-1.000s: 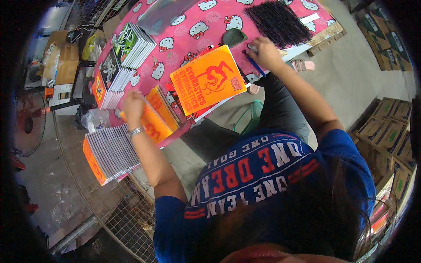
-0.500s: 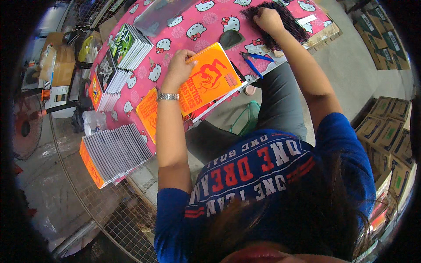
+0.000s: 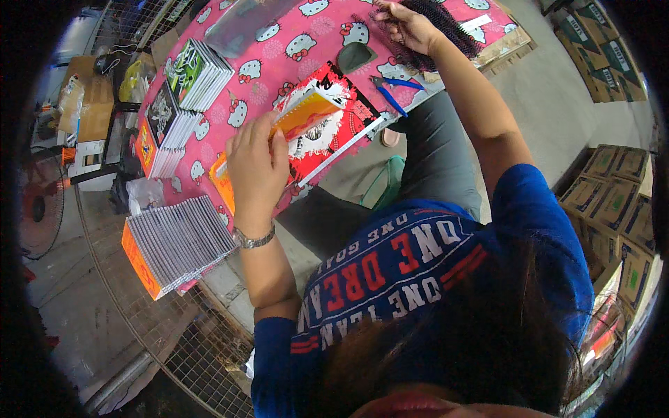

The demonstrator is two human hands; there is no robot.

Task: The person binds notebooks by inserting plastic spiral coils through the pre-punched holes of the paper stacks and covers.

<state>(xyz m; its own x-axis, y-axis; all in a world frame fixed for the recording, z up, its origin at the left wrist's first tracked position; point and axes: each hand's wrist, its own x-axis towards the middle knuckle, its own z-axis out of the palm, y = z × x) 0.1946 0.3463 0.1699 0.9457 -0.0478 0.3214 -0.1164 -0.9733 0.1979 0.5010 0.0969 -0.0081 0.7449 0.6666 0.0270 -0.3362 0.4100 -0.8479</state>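
My left hand [image 3: 258,157] grips an orange-covered notebook [image 3: 306,115], tilted up and seen almost edge-on. Beneath it lies a red, white and black notebook [image 3: 341,143] on the table. Part of another orange notebook [image 3: 221,182] shows beside my left hand. At the far right of the table, my right hand [image 3: 408,29] is over a heap of black binding coils [image 3: 446,35]. Its fingers are curled around dark coil strands that stick out to the left; how many is too fine to tell. Blue-handled pliers [image 3: 394,90] rest close by, near a dark grey rounded piece [image 3: 355,57].
Stacks of notebooks stand at the left: a green-covered one [image 3: 198,73], a black-covered one [image 3: 167,118] and a large spiral-edged row [image 3: 181,240]. A pink patterned cloth [image 3: 254,94] covers the table. Cartons [image 3: 613,184] are piled at right; a fan [image 3: 42,202] stands far left.
The orange notebook has tipped from flat to nearly edge-on, uncovering the red notebook. My left hand has moved left and down; my right hand has turned and shifted left with coil strands.
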